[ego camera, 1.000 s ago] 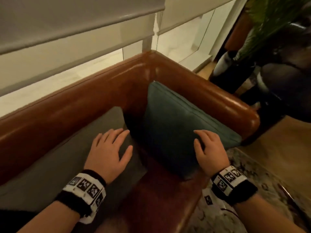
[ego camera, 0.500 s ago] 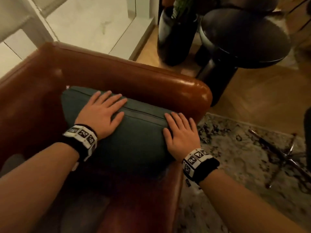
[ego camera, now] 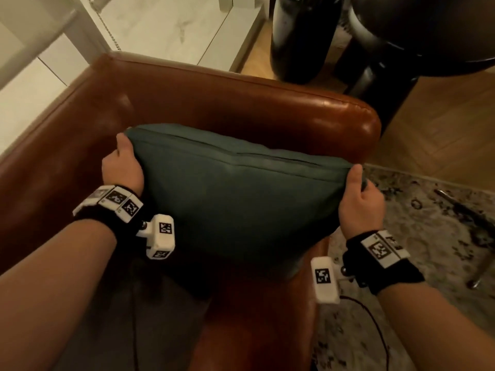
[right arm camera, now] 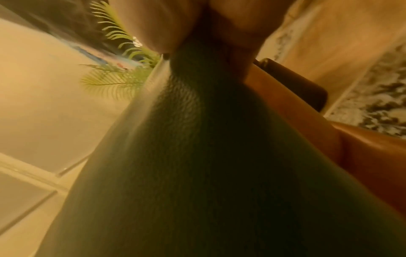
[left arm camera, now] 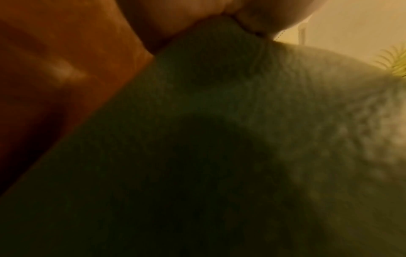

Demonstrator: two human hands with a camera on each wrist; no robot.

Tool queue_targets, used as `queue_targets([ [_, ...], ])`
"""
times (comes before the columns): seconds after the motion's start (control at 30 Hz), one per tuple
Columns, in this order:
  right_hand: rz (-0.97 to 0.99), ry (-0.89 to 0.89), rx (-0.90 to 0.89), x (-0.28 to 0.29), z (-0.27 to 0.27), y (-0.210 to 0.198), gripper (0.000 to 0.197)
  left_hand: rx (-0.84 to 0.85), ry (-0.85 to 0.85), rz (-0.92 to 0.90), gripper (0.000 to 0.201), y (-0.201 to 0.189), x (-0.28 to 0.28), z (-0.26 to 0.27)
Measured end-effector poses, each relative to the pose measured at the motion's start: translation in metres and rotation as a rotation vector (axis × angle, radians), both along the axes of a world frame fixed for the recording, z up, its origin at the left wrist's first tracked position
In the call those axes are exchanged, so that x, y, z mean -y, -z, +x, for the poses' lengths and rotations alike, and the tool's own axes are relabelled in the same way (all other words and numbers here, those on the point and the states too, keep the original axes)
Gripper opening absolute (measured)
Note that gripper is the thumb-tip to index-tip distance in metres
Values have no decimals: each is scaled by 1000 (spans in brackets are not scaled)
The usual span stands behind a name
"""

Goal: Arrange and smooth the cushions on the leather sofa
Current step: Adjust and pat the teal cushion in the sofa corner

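A dark green cushion (ego camera: 235,199) stands in the corner of the brown leather sofa (ego camera: 241,103), beside its right armrest. My left hand (ego camera: 124,167) pinches the cushion's upper left corner, thumb on the front face. My right hand (ego camera: 360,196) pinches the upper right corner the same way. In the left wrist view the green cushion (left arm camera: 219,139) fills the frame, with my left hand (left arm camera: 197,19) pinching its corner at the top. The right wrist view shows the cushion (right arm camera: 208,156) narrowing up into my right hand (right arm camera: 197,26).
A grey seat cushion (ego camera: 107,330) lies at the lower left on the sofa. Right of the armrest are a patterned rug (ego camera: 428,223), wooden floor, a black round table (ego camera: 428,36) and a dark plant pot (ego camera: 300,38). A window ledge (ego camera: 174,25) runs behind the sofa.
Both hands lay flat on the green cushion half a second ago. Now each one pinches an upper corner, and the cushion is drawn up and towards me.
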State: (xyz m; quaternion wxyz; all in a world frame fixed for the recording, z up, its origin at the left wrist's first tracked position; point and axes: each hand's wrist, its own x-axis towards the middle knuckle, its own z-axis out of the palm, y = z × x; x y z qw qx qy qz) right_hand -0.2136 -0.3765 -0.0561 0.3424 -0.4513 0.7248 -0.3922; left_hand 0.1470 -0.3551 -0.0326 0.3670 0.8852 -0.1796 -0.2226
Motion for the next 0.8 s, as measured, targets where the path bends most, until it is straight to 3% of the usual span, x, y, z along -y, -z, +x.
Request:
queue_targets([
  [0.13, 46, 57, -105, 21, 1, -13, 62, -1, 86, 54, 63, -17, 14, -6],
  [0.27, 179, 23, -170, 36, 0, 7, 63, -24, 140, 96, 65, 1, 19, -10],
  [0.47, 216, 60, -199, 32, -2, 13, 63, -82, 122, 23, 62, 11, 22, -10],
  [0.53, 115, 84, -216, 28, -2, 7, 54, -8, 96, 14, 54, 14, 26, -6],
  [0.57, -6, 70, -246, 24, 1, -2, 50, 145, 104, 8, 47, 14, 26, -4],
  [0.6, -148, 5, -320, 20, 10, -11, 48, 381, 170, -37, 43, 12, 25, -10],
  [0.67, -345, -288, -480, 19, 46, -19, 46, 768, 567, -227, 37, 11, 29, -42],
  [0.73, -274, -611, -613, 23, 91, -10, 46, 825, 1075, -225, 42, 15, 36, -88],
  [0.8, -88, -761, -763, 29, 115, 6, 46, 780, 1326, 32, 47, 26, 42, -108],
])
